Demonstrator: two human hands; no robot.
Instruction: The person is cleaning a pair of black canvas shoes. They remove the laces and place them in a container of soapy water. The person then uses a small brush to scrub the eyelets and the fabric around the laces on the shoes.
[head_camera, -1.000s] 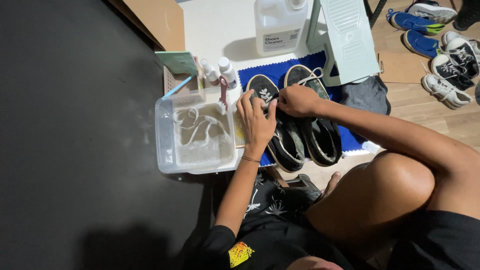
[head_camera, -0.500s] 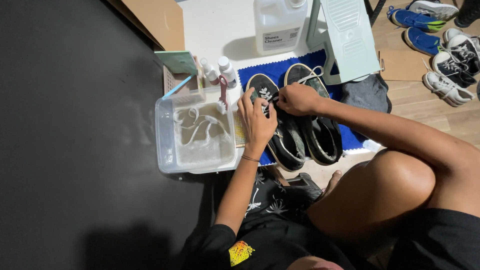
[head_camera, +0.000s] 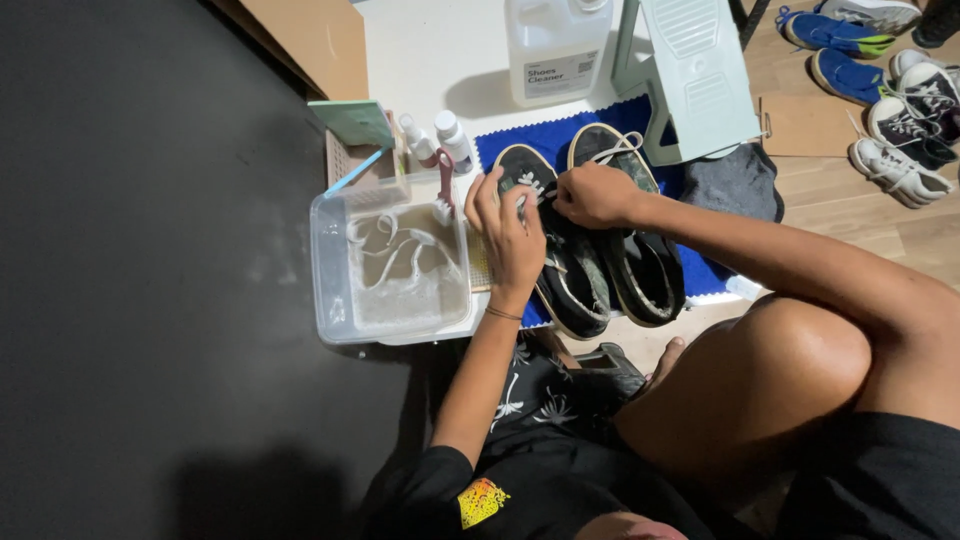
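Little has changed over the last second — both hands stay at the lace area of the left dark shoe (head_camera: 560, 255), with only a slight shift of the fingers, so the work on the white lace (head_camera: 540, 195) looks mid-step. The left hand (head_camera: 510, 235) rests on the shoe's tongue, fingers curled and spread, apparently steadying it; the right hand (head_camera: 592, 195) is closed in a pinch, seemingly on the lace. The pair sits on the blue cloth (head_camera: 500, 145), beside the clear tub (head_camera: 330, 270) of murky water.
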